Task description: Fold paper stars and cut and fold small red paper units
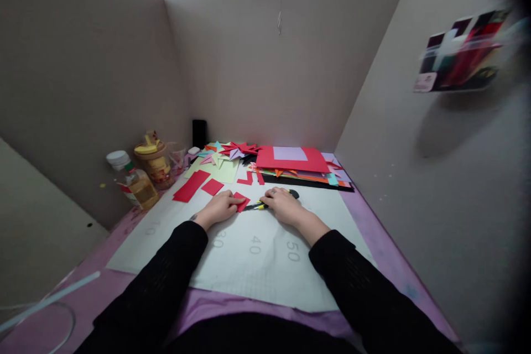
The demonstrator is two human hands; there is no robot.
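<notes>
My left hand (218, 208) lies flat on a white cutting mat (257, 254), its fingers pressing down a small red paper piece (241, 201). My right hand (282, 204) grips a yellow and black cutter (258, 206) whose tip points at that red piece. Two more red paper strips (191, 185) lie on the mat to the left. Black sleeves cover both arms.
A stack of coloured paper sheets (292, 165) and folded paper stars (232, 150) sits at the back. A glue bottle (133, 180) and a jar (155, 163) stand at the left. Grey partition walls enclose the purple table (375, 232).
</notes>
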